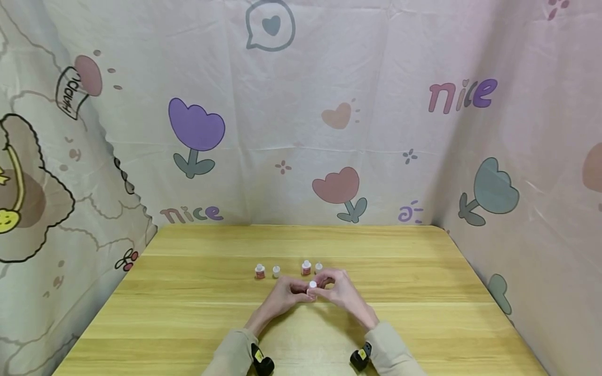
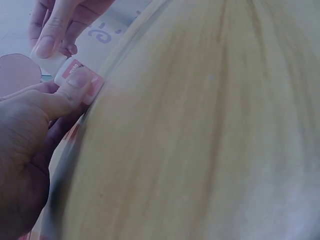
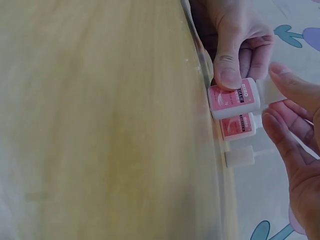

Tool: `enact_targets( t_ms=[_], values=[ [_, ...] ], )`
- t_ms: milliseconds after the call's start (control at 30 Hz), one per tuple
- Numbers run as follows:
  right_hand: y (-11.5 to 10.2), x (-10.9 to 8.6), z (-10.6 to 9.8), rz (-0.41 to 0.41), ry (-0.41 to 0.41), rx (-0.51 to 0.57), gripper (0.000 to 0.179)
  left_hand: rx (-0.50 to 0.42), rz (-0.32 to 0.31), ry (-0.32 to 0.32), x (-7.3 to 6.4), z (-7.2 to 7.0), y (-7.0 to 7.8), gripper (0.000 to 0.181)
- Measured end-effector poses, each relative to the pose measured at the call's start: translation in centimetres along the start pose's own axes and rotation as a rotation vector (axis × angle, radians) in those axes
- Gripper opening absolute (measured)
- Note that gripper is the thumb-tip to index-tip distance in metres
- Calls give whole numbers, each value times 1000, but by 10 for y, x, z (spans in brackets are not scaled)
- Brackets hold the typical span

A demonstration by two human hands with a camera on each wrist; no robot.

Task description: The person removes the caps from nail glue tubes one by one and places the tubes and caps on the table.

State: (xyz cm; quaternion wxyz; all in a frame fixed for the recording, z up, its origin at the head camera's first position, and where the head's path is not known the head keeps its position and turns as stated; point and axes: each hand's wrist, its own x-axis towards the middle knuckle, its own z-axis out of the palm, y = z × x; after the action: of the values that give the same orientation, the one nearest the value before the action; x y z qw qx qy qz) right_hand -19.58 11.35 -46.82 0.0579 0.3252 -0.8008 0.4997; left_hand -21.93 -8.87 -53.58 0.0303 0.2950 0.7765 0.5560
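My left hand (image 1: 284,296) holds a small glue bottle (image 3: 234,99), white with a pink label, near the middle of the table. The thumb presses on the label in the left wrist view. On the bottle's top is a white cap (image 3: 270,92), pinched between the thumb and fingertips of my right hand (image 1: 342,292). Just beyond the hands stands a second glue bottle (image 1: 306,268), with a loose white cap (image 3: 240,156) beside it, its thin stem pointing up. A third glue bottle (image 1: 260,271) and another loose white cap (image 1: 276,271) stand further left.
The wooden table (image 1: 197,318) reaches back to a printed cloth (image 1: 277,183) hung behind it and along both sides. Black wrist devices with yellow labels sit at both sleeve cuffs.
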Motion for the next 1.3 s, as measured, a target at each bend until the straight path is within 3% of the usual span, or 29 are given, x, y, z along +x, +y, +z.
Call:
enact_targets(
  t_ms=[167, 600, 833, 1100, 1300],
  values=[
    [1, 1, 2, 23, 23, -19, 12, -2, 5, -4, 1, 0, 0, 22],
    [7, 0, 2, -82, 23, 25, 10, -16, 28, -20, 1, -1, -2, 22],
    [7, 0, 2, -38, -3, 11, 13, -4, 1, -17, 1, -1, 0, 23],
    [6, -1, 4, 47, 24, 73, 15, 5, -7, 8, -2, 0, 2, 23],
    [5, 0, 4, 48, 39, 88, 12, 9, -12, 11, -1, 1, 1, 20]
  ],
)
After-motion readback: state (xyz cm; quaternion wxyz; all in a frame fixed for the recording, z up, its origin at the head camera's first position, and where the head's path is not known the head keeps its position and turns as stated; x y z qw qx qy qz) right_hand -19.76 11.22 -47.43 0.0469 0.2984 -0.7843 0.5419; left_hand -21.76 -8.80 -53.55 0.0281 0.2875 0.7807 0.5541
